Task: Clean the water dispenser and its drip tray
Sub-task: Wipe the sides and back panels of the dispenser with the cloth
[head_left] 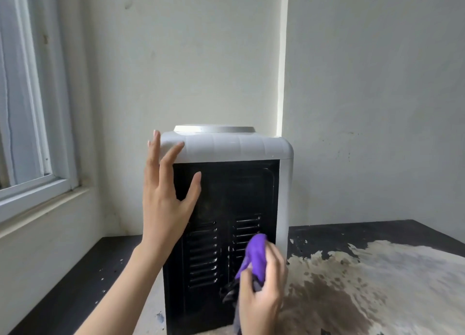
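Dispenser (pixel 226 196) back: left hand (pixel 164 201) braces, right hand (pixel 261 289) presses cloth (pixel 255 255).

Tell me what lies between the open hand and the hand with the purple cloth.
Head view: only the dispenser's black back panel, with its left column of vent slots, lies between left hand and right hand.

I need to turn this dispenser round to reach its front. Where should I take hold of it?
Probably grip the water dispenser by its two white side walls, one hand from each side, just under the rounded white top cap. The black back panel facing you is flat and louvred, offering no edge, while the upright boxy body suits a two-sided hold.
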The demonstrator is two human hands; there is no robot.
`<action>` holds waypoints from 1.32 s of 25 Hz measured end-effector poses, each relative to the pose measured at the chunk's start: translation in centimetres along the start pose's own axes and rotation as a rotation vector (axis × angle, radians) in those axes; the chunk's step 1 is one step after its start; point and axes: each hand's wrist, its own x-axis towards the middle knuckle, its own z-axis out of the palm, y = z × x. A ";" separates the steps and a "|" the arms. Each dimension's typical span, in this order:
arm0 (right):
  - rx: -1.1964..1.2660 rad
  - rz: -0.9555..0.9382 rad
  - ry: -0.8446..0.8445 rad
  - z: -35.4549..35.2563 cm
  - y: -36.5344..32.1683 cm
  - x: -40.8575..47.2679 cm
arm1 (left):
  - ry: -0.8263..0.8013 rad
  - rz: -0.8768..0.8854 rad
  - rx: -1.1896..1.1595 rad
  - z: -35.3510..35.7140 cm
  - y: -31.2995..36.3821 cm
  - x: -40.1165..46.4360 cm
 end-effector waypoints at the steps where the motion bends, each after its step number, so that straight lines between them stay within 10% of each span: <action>1: -0.029 0.029 0.025 -0.2 0.8 0.5 | 0.008 0.025 0.055 0.1 0.0 0.7; 19: -0.376 -0.313 -0.476 -2.5 0.0 3.6 | 0.063 0.082 0.361 1.0 0.3 1.3; 33: -0.348 -0.101 -0.300 -1.1 -1.6 3.9 | 0.015 -0.050 0.451 1.8 1.6 1.8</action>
